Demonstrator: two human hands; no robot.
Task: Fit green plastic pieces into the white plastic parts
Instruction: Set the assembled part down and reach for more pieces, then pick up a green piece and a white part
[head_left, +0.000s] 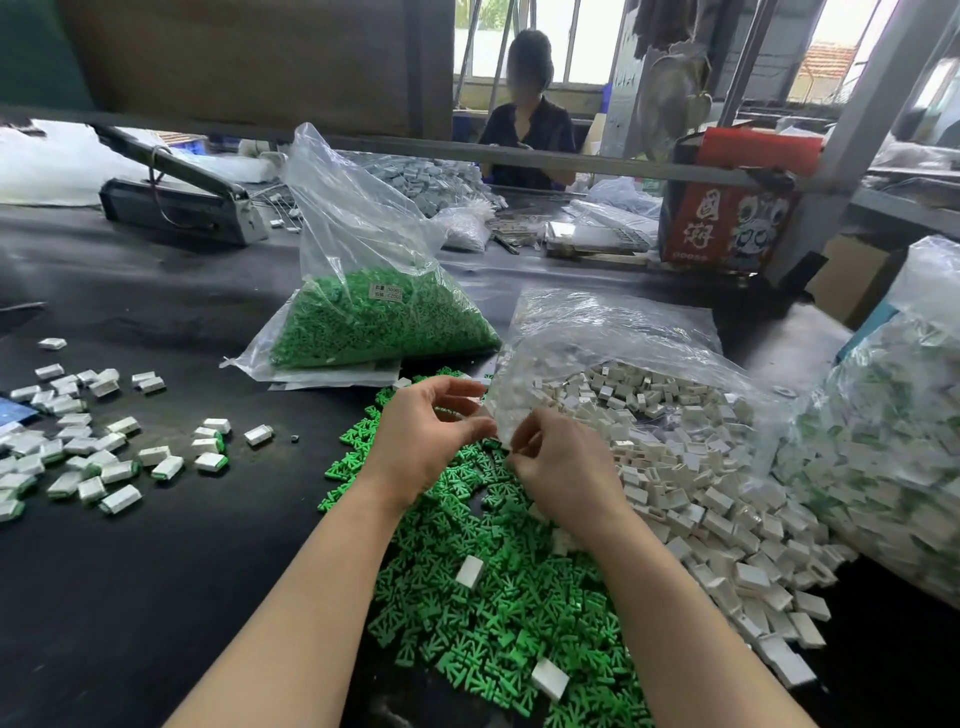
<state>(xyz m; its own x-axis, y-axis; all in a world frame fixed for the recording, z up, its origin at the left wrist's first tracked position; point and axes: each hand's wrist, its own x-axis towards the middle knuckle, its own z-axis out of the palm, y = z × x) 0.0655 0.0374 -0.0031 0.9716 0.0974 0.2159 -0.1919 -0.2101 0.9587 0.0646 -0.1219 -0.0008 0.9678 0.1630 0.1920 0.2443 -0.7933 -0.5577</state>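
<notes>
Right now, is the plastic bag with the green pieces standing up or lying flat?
Standing up, partly. The bag of green pieces rests on the black table, its filled bottom spread wide, its empty clear top rising upward.

We're in a small factory assembly shop here, pretty clearly. The black bench (156, 545) is covered in bulk stock: a clear bag of green pieces (384, 317) near the middle, a bag of white parts (675, 415) spilling toward the right edge, finished ones (93, 452) scattered by the left edge. At the far edge sit a heat sealer (176, 200) and a red carton (727, 218), with another worker (527, 135) seated beyond, under steel framing and big windows.
</notes>
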